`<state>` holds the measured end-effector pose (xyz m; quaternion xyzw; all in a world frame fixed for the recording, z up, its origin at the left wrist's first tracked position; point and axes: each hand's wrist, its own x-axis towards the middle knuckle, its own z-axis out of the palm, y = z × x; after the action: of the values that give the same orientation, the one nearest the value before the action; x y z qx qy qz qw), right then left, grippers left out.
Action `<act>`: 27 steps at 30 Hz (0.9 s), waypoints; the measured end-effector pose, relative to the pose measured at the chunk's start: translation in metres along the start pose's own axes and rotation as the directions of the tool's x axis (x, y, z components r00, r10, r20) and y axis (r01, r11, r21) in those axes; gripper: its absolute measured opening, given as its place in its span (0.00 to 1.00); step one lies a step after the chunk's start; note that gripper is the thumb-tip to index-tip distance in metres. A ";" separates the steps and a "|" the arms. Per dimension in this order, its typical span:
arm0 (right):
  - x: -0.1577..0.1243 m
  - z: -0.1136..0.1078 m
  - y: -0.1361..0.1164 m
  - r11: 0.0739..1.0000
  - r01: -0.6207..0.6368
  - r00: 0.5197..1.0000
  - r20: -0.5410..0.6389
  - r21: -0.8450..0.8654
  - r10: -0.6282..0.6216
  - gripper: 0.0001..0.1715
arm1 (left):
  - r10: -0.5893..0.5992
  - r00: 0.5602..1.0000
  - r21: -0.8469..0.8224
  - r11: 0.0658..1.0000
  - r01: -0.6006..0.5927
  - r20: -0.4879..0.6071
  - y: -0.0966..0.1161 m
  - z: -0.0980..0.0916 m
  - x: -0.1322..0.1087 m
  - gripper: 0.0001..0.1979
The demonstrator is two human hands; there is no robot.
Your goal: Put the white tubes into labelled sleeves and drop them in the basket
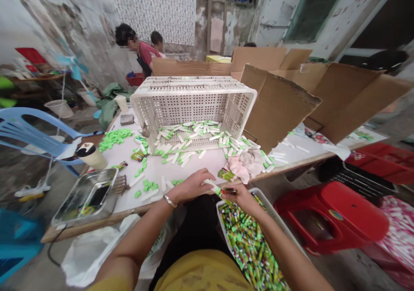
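Held tube: a white-and-green tube [214, 188] sits across the gap between both hands, just above the near table edge.
Left hand: the left hand [190, 186] is closed around the tube's white end, with its fingers [201, 182] curled over it.
Right hand: the right hand [242, 198] pinches the green end, its fingers [230, 191] nearly shut on it; a dark tip shows there, too small to identify.
Below the hands: a plastic tray [270, 209] packed with green printed tubes [249, 245] stands under the right hand.
Table: the white table [155, 170] carries loose white tubes [174, 157], green caps [114, 139], a pink cloth [244, 163] and a steel tray [84, 196].
Beyond: a white perforated crate [194, 105] lies tipped on its side, with cardboard sheets [278, 105] to its right, blocking the far view.
Around: a red plastic stool [333, 217] stands right, a blue plastic chair [32, 127] left, and two co-workers [142, 51] farther off.
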<state>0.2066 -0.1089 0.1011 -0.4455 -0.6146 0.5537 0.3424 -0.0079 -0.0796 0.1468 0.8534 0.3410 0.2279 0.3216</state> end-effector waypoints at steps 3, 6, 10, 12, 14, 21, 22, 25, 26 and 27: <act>-0.002 0.002 0.000 0.992 -0.055 0.998 0.030 0.110 0.052 0.18 | -0.055 0.997 -0.088 0.995 0.050 -0.055 -0.003 0.004 0.003 0.07; -0.002 0.008 0.007 0.977 -0.078 0.997 0.000 0.198 0.079 0.19 | -0.074 0.994 -0.155 0.986 0.061 -0.079 -0.009 0.016 0.006 0.05; -0.001 0.017 0.016 0.952 -0.121 0.986 -0.079 0.280 0.149 0.18 | -0.082 0.983 -0.169 0.984 0.054 -0.161 -0.015 0.034 0.009 0.07; -0.002 0.019 0.016 0.935 -0.142 0.979 -0.091 0.325 0.181 0.20 | -0.091 0.978 -0.172 0.983 0.058 -0.189 -0.016 0.039 0.009 0.07; -0.002 0.020 0.013 0.925 -0.145 0.977 -0.096 0.351 0.189 0.20 | -0.079 0.974 -0.177 0.983 0.042 -0.210 -0.015 0.041 0.008 0.06; -0.001 0.028 0.013 0.941 -0.095 0.985 -0.108 0.324 0.136 0.19 | -0.040 0.970 -0.170 0.986 -0.001 -0.238 -0.002 0.053 -0.002 0.05; 0.000 0.029 0.014 0.947 -0.083 0.986 -0.114 0.312 0.123 0.18 | -0.034 0.973 -0.177 0.984 -0.007 -0.228 0.000 0.055 -0.004 0.06; 0.002 0.030 0.016 0.952 -0.067 0.989 -0.108 0.297 0.104 0.19 | -0.049 0.969 -0.221 0.975 -0.006 -0.244 -0.001 0.060 -0.007 0.06; 0.002 0.029 0.016 0.950 -0.082 0.989 -0.094 0.301 0.115 0.19 | -0.075 0.958 -0.238 0.971 0.008 -0.277 -0.003 0.059 -0.007 0.05; 0.002 0.027 0.015 0.946 -0.103 0.988 -0.077 0.307 0.133 0.20 | -0.107 0.944 -0.255 0.967 0.026 -0.311 -0.006 0.058 -0.006 0.05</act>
<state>0.1840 -0.1169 0.0817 -0.4504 -0.4776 0.6383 0.4020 0.0212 -0.1033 0.1016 0.7459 0.3868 0.3938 0.3728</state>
